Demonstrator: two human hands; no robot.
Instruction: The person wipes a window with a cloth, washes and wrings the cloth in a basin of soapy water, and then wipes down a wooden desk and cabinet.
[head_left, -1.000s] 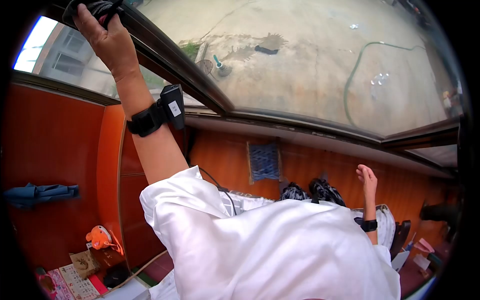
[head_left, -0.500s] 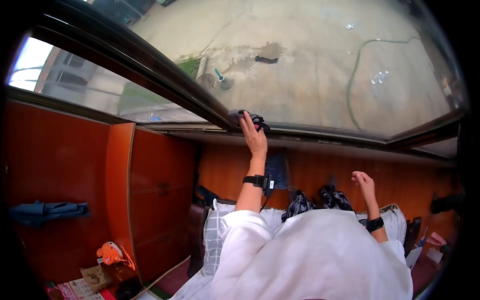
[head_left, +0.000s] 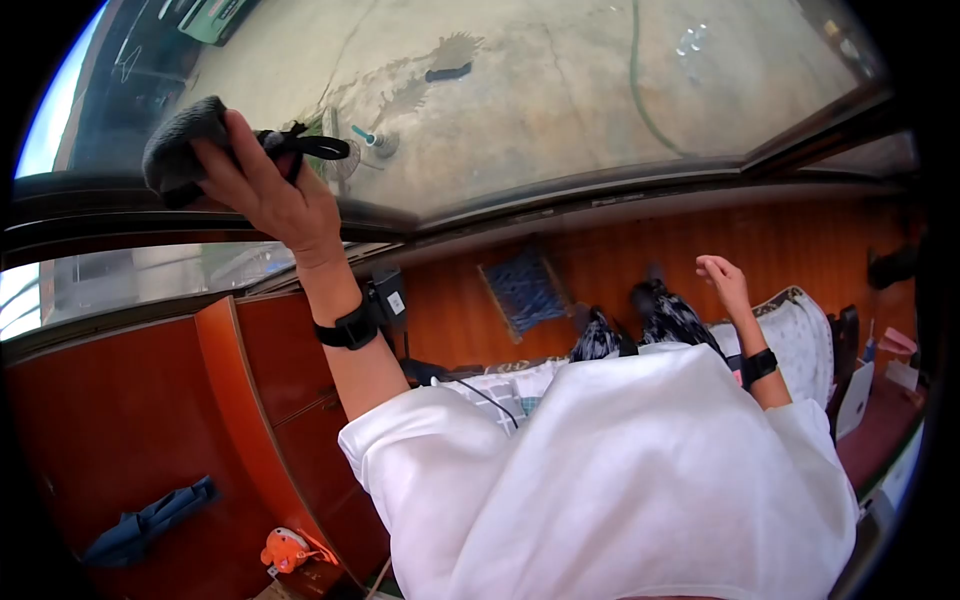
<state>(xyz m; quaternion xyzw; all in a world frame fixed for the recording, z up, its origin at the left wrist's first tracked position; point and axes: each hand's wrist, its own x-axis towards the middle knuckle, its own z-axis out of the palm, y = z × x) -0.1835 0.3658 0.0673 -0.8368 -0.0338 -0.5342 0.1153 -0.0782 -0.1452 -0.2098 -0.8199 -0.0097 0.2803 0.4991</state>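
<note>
Window glass (head_left: 520, 110) behind; dark cloth (head_left: 187, 148) in left hand (head_left: 275, 200).

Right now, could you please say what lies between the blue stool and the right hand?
In the head view, wooden floor and patterned trouser legs lie between the blue stool and right hand.

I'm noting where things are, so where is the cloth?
In the head view, the cloth is at upper left, in the left hand, by the window frame.

Home rm w/ cabinet (head_left: 120, 430), wood flr (head_left: 600, 235)
</note>
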